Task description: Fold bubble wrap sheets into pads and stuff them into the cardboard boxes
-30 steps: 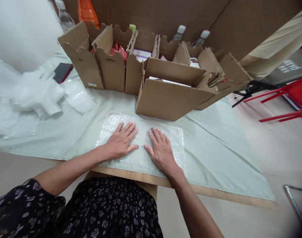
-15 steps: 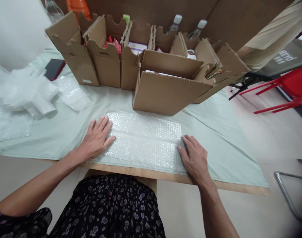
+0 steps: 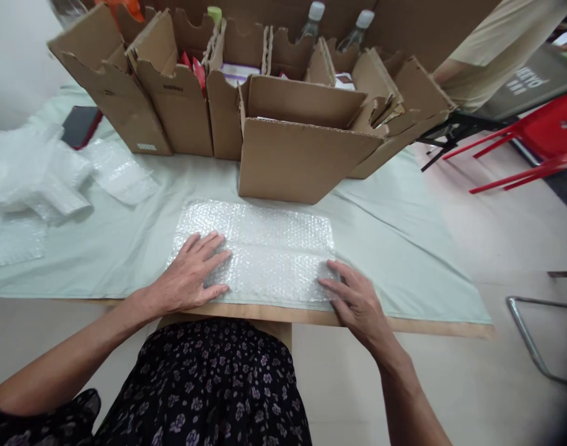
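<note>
One pale-green fabric tablecloth; on it, front brown open-top cardboard box, just beyond clear rectangular bubble-wrap sheet lying flat. Sheet probably light, soft, slippery; take by corners. Left hand palm-down over sheet's left part, fingers spread; right hand at its right edge, fingers bent, can't tell if pinching.

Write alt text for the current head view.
A person's bare left hand lies on a clear, rectangular bubble-wrap sheet, the bare right hand at its right edge, on pale green cloth. Open brown cardboard boxes stand behind; more clear bubble wrap lies left.
</note>
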Tool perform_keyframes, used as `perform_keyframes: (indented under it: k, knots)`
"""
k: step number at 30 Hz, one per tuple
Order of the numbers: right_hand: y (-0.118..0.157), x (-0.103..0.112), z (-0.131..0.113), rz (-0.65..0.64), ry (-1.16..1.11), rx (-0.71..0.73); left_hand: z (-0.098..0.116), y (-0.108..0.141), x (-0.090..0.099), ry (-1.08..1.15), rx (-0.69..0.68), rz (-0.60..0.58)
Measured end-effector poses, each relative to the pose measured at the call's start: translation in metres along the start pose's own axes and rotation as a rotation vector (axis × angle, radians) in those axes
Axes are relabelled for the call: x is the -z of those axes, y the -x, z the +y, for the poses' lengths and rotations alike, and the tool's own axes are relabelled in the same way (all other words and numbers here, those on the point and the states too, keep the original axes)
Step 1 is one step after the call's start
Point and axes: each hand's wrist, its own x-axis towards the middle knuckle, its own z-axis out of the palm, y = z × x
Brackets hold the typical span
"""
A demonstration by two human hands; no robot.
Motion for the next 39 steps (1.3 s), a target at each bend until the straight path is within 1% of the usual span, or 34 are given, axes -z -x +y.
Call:
perform_keyframes:
  k: [2,5,8,10,12,15,17,19,22,24,25,27,29,31,35,37,39]
  knots:
    - [-0.008,-0.004,-0.003,0.073,-0.08,-0.014,0.001,0.002,0.001,0.022,0.002,-0.013]
    - [-0.017,-0.003,-0.009,0.167,-0.233,-0.089,0.0,0.007,0.007,0.061,0.007,-0.025]
    - [-0.023,0.004,-0.013,0.231,-0.392,-0.2,-0.009,0.014,0.014,0.107,0.031,-0.034]
    - [-0.023,0.007,-0.014,0.256,-0.488,-0.292,-0.019,0.019,0.018,0.147,0.075,-0.03]
    - [-0.024,0.009,-0.015,0.268,-0.555,-0.391,-0.028,0.022,0.021,0.206,0.156,0.015]
    - [-0.027,0.012,-0.017,0.287,-0.591,-0.491,-0.037,0.022,0.025,0.328,0.314,0.151]
    - [-0.031,0.015,-0.019,0.305,-0.594,-0.51,-0.039,0.019,0.028,0.415,0.424,0.215]
    - [-0.035,0.019,-0.02,0.311,-0.61,-0.506,-0.038,0.014,0.032,0.489,0.525,0.238]
    - [-0.038,0.022,-0.017,0.241,-0.655,-0.492,-0.039,0.007,0.036,0.556,0.646,0.258]
    - [-0.039,0.02,-0.012,0.194,-0.665,-0.516,-0.041,0.001,0.037,0.572,0.703,0.298]
    - [-0.039,0.018,-0.009,0.199,-0.666,-0.544,-0.042,-0.001,0.037,0.575,0.72,0.315]
    - [-0.04,0.011,-0.004,0.264,-0.682,-0.616,-0.044,-0.006,0.036,0.576,0.732,0.336]
    - [-0.044,0.004,0.0,0.331,-0.701,-0.678,-0.046,-0.009,0.034,0.572,0.734,0.332]
    - [-0.05,-0.003,0.003,0.351,-0.691,-0.707,-0.046,-0.012,0.033,0.543,0.744,0.317]
    - [-0.063,-0.012,0.006,0.285,-0.519,-0.693,-0.047,-0.015,0.03,0.413,0.758,0.278]
    - [-0.067,-0.014,0.007,0.239,-0.406,-0.677,-0.049,-0.017,0.027,0.329,0.77,0.23]
    - [-0.07,-0.014,0.009,0.182,-0.318,-0.661,-0.051,-0.018,0.023,0.242,0.749,0.209]
